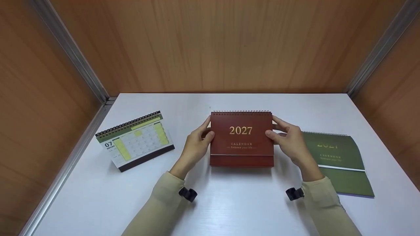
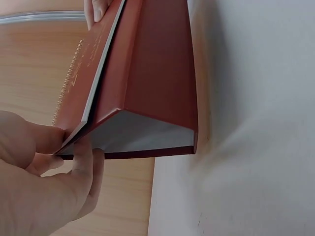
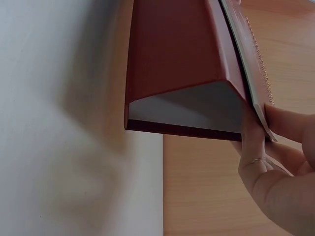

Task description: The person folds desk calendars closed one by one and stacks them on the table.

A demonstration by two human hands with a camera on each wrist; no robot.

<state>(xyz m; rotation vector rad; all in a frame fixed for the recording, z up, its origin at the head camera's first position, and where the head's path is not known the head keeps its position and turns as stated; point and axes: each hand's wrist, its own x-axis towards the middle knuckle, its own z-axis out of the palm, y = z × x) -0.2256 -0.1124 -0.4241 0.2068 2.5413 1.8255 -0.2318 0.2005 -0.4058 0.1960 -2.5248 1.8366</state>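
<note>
A red desk calendar (image 1: 241, 137) marked 2027 stands upright on its folded base at mid-table, its spiral binding along the top. My left hand (image 1: 196, 141) grips its left edge, thumb on the front cover. At the opposite edge my right hand (image 1: 290, 139) holds it the same way, thumb in front and fingers behind. Both wrist views show the calendar's hollow triangular base (image 2: 147, 132) from the side, with a pale inner face. In the right wrist view, fingers (image 3: 253, 135) reach into that open end below the page block.
To the left, a calendar with a green header (image 1: 136, 142) stands at an angle, showing page 07. A green 2027 calendar (image 1: 344, 180) lies to the right, partly behind my right forearm. Wooden panels (image 1: 223, 49) enclose the white table (image 1: 229, 209) at the back and sides.
</note>
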